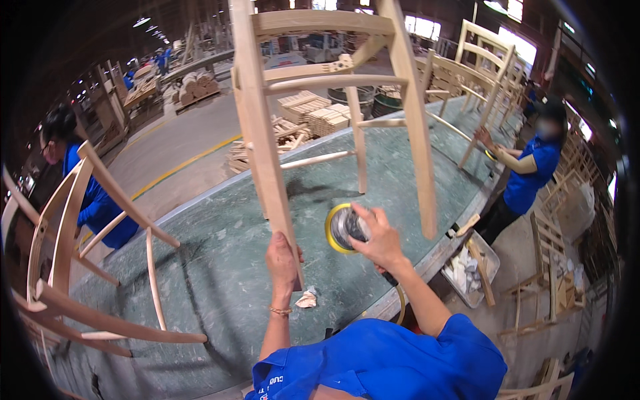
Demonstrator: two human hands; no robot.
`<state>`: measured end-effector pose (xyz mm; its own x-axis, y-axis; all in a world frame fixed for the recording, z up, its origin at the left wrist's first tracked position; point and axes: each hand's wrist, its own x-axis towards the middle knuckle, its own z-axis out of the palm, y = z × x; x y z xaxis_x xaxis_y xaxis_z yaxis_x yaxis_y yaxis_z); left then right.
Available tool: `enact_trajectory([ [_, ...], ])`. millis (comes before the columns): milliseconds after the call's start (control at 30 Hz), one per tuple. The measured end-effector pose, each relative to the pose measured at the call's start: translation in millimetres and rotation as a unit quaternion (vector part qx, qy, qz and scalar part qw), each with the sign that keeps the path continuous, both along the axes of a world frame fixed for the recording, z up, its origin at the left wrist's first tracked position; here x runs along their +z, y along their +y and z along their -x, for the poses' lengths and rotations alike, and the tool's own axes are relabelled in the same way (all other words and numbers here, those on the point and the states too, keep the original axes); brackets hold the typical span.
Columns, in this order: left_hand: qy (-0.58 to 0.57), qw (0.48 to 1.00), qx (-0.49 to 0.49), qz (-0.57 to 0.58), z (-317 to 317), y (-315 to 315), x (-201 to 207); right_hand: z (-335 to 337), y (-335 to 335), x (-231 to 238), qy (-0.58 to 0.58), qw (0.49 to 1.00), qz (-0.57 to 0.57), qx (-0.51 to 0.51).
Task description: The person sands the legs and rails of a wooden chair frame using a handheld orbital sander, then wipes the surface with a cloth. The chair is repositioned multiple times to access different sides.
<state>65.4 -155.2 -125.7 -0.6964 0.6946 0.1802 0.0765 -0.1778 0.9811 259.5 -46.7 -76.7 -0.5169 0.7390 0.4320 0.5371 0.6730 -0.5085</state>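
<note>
A pale wooden chair frame (325, 24) stands on the green worktable (227, 280) in front of me. Its near left leg is gripped low down by my left hand (283, 261), the fingers wrapped round the wood. Between the two near legs, my right hand (381, 243) holds a round power sander (347, 229) with a yellow rim and a dark grey body. The sander's pad faces the left leg, with a gap between them. From its handle a hose (401, 303) runs down toward the table edge. A crumpled whitish scrap (307, 299) lies beside the leg's foot.
Another chair frame (153, 280) lies at the left, near a person in blue (100, 200). At the far right, a co-worker (533, 167) handles a further chair frame (490, 63). A grey tub (472, 267) hangs by the table's right edge. Stacked wooden parts (313, 113) sit beyond the table.
</note>
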Motion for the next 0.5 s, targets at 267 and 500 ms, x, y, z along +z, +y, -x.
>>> enact_trajectory([
  [267, -0.014, 1.000, 0.003, 0.026, 2.5, 2.7, 12.0, -43.6, 14.0, -165.8, -0.127, 0.985, 0.120, -0.012],
  [500, 0.010, 0.999, 0.030, 0.027, 1.2, 4.2, 9.3, -36.8, 35.4, -201.3, -0.138, 0.983, 0.120, -0.030],
])
